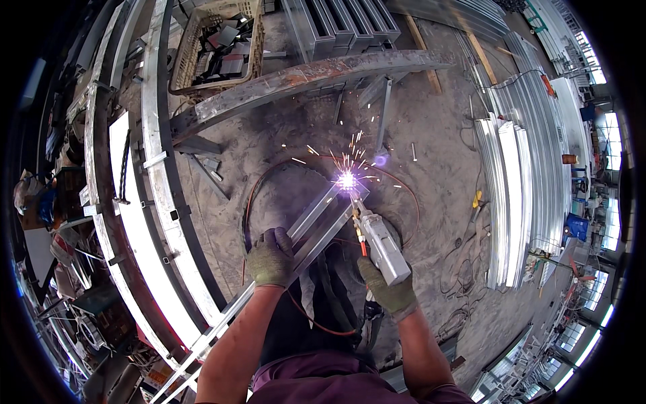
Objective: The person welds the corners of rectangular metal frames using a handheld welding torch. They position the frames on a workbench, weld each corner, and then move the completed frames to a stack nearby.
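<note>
Workpiece: a long metal profile (312,217) shows two parallel bright edges with a darker strip between them. It lies beneath the left gloved hand (271,257). Its long axis runs diagonally, from behind and left of that hand to an end ahead and right of it.

Governing relation: the far end of the profile and the nozzle of the grey handheld tool (385,249) meet at a bright light with sparks (346,180). From the right gloved hand (390,291), this point lies ahead and to the left; the tool's long axis points along that line. The two axes therefore converge from opposite sides. Neither hand is clearly nearer the light; the nozzle spans the distance from the right hand. In judgement, accuracy depends on keeping nozzle and profile end aligned.

Grip state: the right hand is clenched around the tool. The left hand lies over the profile, back of the glove upward; whether its fingers wrap beneath cannot be told.

Surroundings: a reddish hose (418,214) loops across the floor ahead of both hands. Farther ahead, beyond the light, a curved metal beam (316,75) crosses the area. Well left of the left hand stand long metal rails (161,178). Well right of the right hand lies a stack of silver profiles (503,202).
</note>
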`<act>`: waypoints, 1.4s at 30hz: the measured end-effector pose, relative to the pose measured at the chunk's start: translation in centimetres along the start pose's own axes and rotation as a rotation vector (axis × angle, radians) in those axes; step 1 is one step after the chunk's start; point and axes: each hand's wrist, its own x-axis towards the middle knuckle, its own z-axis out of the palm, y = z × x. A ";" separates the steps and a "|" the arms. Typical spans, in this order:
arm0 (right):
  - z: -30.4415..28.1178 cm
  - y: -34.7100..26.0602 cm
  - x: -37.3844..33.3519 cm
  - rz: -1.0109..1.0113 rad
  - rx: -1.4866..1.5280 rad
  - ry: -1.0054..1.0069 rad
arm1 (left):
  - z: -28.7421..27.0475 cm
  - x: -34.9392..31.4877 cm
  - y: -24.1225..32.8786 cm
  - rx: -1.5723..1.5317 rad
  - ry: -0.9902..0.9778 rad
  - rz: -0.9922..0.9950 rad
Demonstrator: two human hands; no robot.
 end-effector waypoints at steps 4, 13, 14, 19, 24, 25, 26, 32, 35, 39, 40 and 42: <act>0.2 -0.2 -0.5 0.036 -0.046 0.022 | -0.6 0.0 0.6 0.019 0.022 0.000; -8.7 -6.2 -2.4 0.140 0.214 0.152 | -0.9 0.1 0.9 0.030 -0.032 -0.041; -9.9 -5.9 -1.6 0.042 0.168 0.243 | -0.6 0.3 0.5 0.047 -0.038 -0.020; -25.6 -6.5 -0.2 -0.213 -0.403 0.377 | 0.3 0.5 -0.3 0.036 -0.153 -0.089; -49.1 -17.1 0.1 -0.546 -1.474 0.602 | -1.6 0.6 2.1 -0.051 -0.203 -0.158; -52.2 -19.2 0.3 -0.630 -1.640 0.615 | -1.6 0.7 2.3 -0.049 -0.213 -0.184; -53.8 -21.9 0.6 -0.711 -1.773 0.617 | -1.6 0.7 2.4 -0.067 -0.211 -0.197; -46.3 -23.1 7.7 -0.607 -1.239 0.260 | -1.1 0.3 1.8 -0.080 -0.055 -0.159; -38.8 -18.1 14.5 -0.571 -0.890 -0.137 | -0.3 0.0 1.8 -0.014 -0.020 -0.241; -31.0 -11.9 22.9 -0.518 -0.616 -0.696 | 1.6 -0.6 4.4 0.243 0.154 -0.507; -29.7 -10.3 24.5 -0.651 -0.577 -0.769 | 1.7 -0.6 5.4 0.264 0.224 -0.638; -27.5 -9.4 26.0 -0.455 -0.429 -0.932 | 4.4 -1.3 4.2 0.357 0.374 -0.648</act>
